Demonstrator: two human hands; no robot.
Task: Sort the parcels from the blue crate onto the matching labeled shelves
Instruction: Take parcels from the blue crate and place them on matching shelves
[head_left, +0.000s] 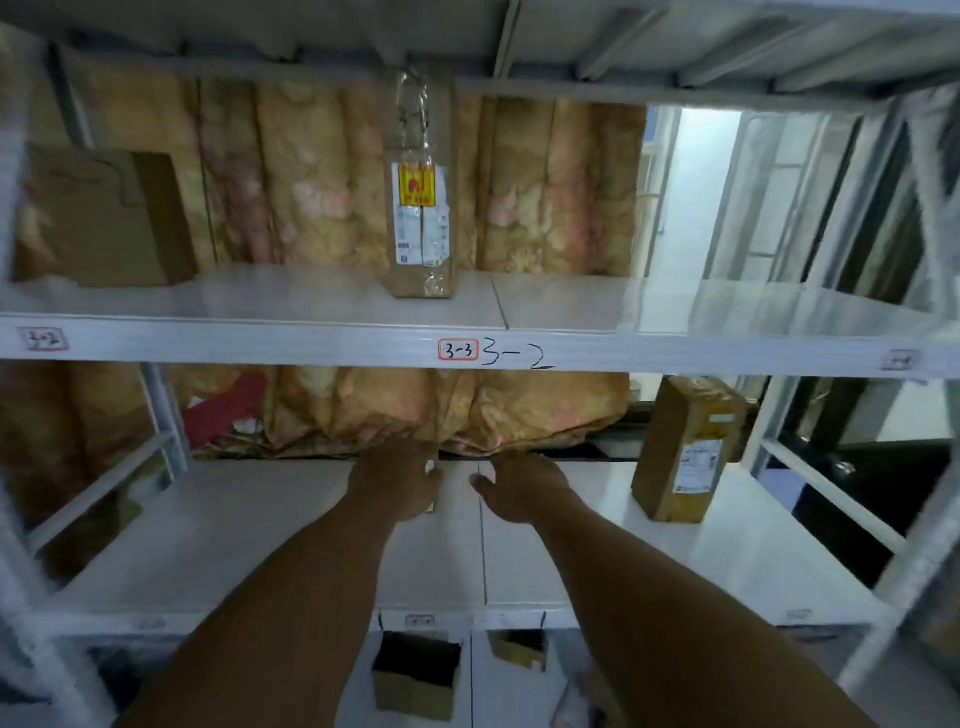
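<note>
Three parcels already sit on the shelves, so by my reading the sort is partly done. The crate is out of view, and how many parcels are left cannot be told.

At the left end of the top shelf (260, 340) lies a brown box (104, 218), above a small tag (47, 339) on the front edge that seems to read 3-2. Near the middle of that shelf a tall parcel (423, 208) with a yellow sticker stands upright, just behind a red-framed 3-3 label (457, 351). Hand-written beside it is 3-2 (514, 357). A further tag (901, 359) at the right end is too blurred to read.

On the middle shelf (208, 545) both arms reach in toward the back edge, below an orange cloth (519, 410). The left hand (395, 483) has its fingers curled. A thin pale strip (434, 499) at its right side may be a flat parcel seen edge-on, but I cannot tell whether the hand grips it. The right hand (519, 486) is just beside it, with the thumb spread and nothing showing in it. Well to the right, near the right edge, a slim parcel (685, 452) stands slightly tilted.

Below, two open cartons (415, 675) sit on the bottom shelf.

The step in hand looks like setting down or straightening an item mid-shelf.
</note>
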